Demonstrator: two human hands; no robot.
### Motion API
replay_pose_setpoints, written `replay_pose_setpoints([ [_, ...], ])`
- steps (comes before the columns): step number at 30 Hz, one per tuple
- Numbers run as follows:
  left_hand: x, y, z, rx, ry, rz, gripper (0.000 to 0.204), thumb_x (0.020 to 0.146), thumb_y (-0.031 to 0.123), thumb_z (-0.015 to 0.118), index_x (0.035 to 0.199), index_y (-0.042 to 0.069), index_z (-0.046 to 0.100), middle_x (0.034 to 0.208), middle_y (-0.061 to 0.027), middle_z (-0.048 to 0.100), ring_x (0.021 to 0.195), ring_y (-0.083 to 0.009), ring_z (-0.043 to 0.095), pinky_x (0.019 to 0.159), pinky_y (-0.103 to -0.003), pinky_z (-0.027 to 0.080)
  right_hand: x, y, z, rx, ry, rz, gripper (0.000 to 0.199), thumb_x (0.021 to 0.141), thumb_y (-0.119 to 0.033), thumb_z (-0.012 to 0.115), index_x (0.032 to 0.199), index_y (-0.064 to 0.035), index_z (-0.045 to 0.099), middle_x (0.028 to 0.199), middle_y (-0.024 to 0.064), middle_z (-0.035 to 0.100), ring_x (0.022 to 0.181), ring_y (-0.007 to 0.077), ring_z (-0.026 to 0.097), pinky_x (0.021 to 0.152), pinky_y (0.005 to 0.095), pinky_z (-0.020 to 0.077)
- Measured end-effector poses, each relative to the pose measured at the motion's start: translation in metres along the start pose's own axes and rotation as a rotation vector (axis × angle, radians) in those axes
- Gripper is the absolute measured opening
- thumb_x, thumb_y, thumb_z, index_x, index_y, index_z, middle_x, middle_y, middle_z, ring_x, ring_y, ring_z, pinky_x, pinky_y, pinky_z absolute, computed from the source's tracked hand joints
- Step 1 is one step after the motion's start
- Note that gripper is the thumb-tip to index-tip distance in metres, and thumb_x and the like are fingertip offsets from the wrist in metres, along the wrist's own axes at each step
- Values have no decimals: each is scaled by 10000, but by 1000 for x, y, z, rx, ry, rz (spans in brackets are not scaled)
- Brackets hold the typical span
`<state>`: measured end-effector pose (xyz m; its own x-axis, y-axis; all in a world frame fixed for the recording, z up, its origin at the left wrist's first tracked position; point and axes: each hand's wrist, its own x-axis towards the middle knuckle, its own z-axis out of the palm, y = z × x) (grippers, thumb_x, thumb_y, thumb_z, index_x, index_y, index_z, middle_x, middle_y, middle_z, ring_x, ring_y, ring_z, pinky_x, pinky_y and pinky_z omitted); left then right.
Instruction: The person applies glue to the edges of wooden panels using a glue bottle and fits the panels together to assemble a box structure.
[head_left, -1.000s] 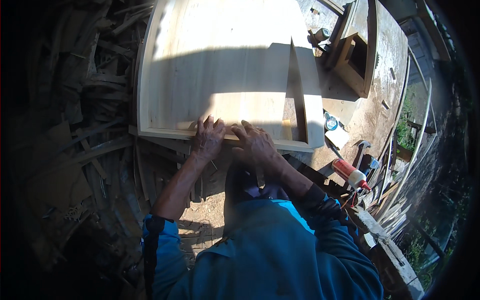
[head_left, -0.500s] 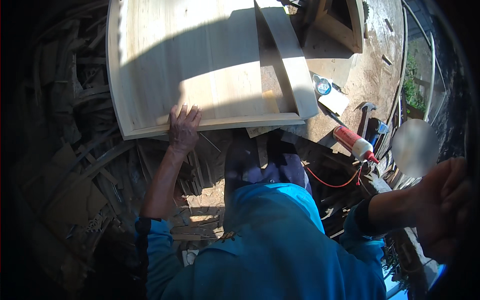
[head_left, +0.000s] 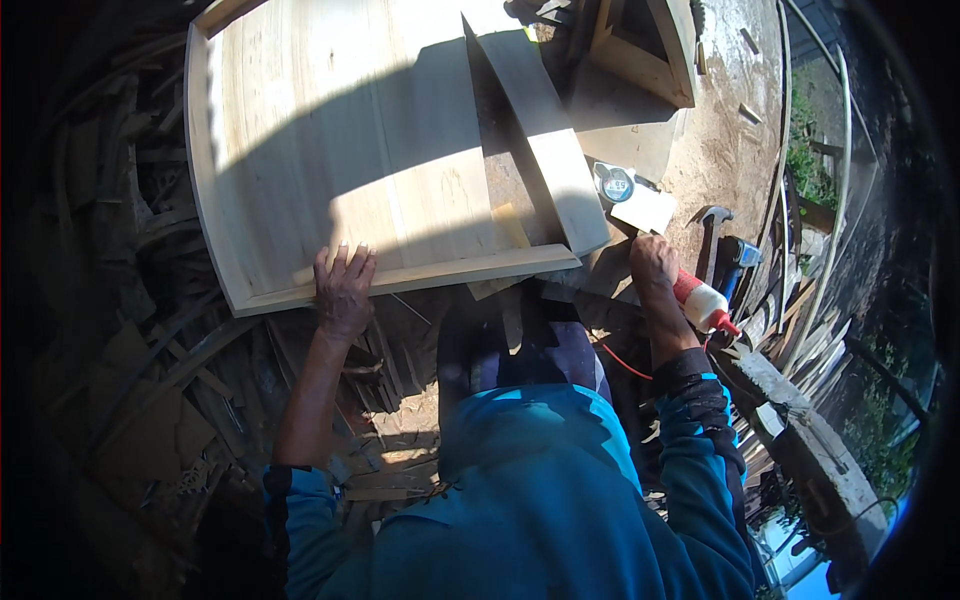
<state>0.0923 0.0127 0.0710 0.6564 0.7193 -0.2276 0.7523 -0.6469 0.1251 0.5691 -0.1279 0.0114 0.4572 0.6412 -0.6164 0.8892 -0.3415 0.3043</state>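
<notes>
one of the hands [head_left: 655,262] — the right — moved beside the bottle [head_left: 706,305].

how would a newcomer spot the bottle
From the large pale wooden panel, look right to the right hand. Just beside it lies the white-and-red bottle; its pointed red nozzle sets it apart from the nearby hammer and blue tool.

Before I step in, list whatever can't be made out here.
All in the head view:
Whether the right grip holds anything: its own back hides the fingertips.
Left grip's thumb: out of sight behind the hand itself or the front rail.
Base of the red-and-white bottle: covered by the right grip.
Far end of the wooden panel: cut off by the top edge.
Outermost wood scraps at left: lost in shadow.
</notes>
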Motion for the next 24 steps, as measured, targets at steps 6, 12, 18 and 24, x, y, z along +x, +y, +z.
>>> replay_pose_setpoints([
  [6, -4, -2, 9, 19, 25, 17, 506, 695, -9, 603, 1197, 38, 635, 1266, -109, 590, 1218, -315, 521, 1066, -556, 318, -27, 10, -24, 252, 219, -77, 199, 874, -130, 509, 929, -3, 652, 781, 204, 677, 720, 374, 693, 620, 473, 543],
  [12, -2, 0, 4, 20, -43, 2, 536, 692, -8, 615, 1225, 48, 617, 1292, -93, 572, 1249, -301, 496, 1079, -557, 306, -65, -25, -111, 464, 312, -41, 133, 881, -110, 566, 973, -15, 557, 760, 215, 662, 718, 377, 687, 613, 478, 529],
  [18, -2, 0, 1, 39, -52, -3, 570, 661, -2, 655, 1228, 52, 613, 1307, -90, 559, 1265, -294, 483, 1088, -572, 288, -14, -106, -120, 1319, -73, -468, 303, 875, -199, 652, 1044, 46, 596, 755, 166, 666, 690, 219, 693, 645, 318, 533],
  [24, 4, 2, 1, 36, -72, -8, 559, 668, 16, 662, 1224, 54, 614, 1306, -91, 560, 1266, -294, 484, 1088, -577, 285, 8, -141, -101, 1128, -134, -415, 381, 873, -255, 662, 1063, 72, 620, 872, 213, 690, 778, 263, 683, 721, 373, 517],
])
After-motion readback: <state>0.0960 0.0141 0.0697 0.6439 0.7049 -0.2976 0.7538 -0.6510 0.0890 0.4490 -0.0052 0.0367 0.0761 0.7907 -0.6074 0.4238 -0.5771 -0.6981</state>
